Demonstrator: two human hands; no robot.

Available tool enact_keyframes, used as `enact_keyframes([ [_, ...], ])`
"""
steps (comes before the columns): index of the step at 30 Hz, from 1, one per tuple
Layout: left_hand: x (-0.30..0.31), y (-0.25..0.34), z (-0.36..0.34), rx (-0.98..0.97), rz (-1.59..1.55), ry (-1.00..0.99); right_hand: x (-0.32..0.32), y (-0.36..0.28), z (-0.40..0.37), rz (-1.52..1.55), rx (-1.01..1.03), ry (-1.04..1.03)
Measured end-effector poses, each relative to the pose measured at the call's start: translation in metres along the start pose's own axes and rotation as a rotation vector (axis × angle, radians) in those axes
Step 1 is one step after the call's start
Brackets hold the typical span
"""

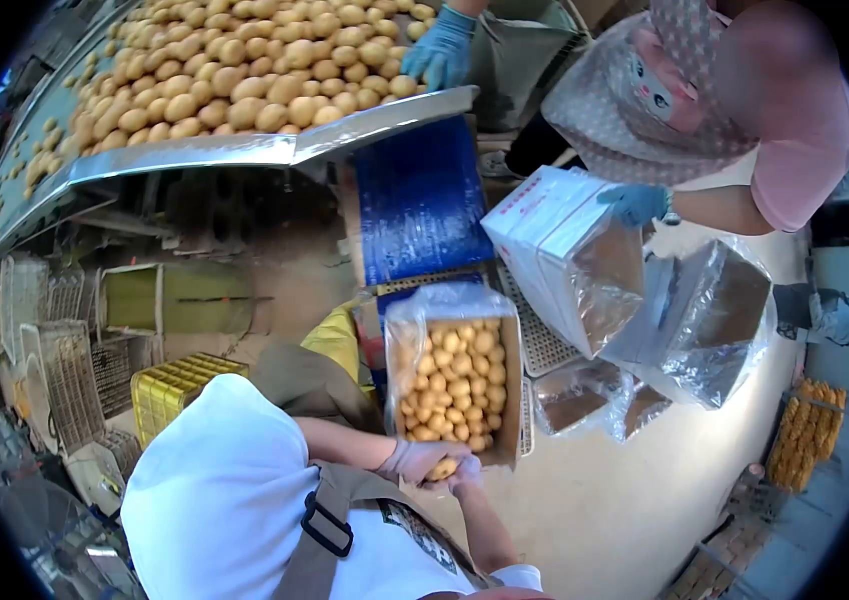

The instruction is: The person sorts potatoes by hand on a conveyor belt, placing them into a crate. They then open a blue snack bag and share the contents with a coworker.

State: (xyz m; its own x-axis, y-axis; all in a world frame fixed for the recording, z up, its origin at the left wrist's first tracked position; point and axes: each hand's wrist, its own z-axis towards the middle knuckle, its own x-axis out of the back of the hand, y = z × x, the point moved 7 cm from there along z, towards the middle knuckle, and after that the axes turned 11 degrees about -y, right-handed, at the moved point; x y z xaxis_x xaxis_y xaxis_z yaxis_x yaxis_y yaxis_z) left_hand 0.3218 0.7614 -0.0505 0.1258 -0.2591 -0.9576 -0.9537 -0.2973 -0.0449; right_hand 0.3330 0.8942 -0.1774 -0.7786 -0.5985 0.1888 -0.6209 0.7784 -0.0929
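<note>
My left hand (416, 459) and my right hand (466, 474), both in pale gloves, meet at the near edge of a cardboard box (512, 400). The box is lined with a clear bag and filled with several round golden pieces (452, 385). Together my hands close on one golden piece (441, 468) at that edge. A big heap of the same pieces (244, 70) lies on a steel table (244, 150) beyond.
A co-worker in a patterned apron stands at the upper right. One blue-gloved hand (439, 48) rests on the heap; the other hand (634, 205) holds a white bag-lined box (564, 250). Empty lined boxes (709, 320) lie on the floor. A blue crate (414, 200), a yellow crate (179, 385) and wire baskets (54, 350) are nearby.
</note>
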Motion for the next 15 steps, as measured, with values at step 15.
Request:
enact_keyframes([
  [15, -0.031, 0.101, -0.476, -1.251, 0.376, 0.053, 0.204, -0.004, -0.111, 0.538, 0.198, 0.917],
])
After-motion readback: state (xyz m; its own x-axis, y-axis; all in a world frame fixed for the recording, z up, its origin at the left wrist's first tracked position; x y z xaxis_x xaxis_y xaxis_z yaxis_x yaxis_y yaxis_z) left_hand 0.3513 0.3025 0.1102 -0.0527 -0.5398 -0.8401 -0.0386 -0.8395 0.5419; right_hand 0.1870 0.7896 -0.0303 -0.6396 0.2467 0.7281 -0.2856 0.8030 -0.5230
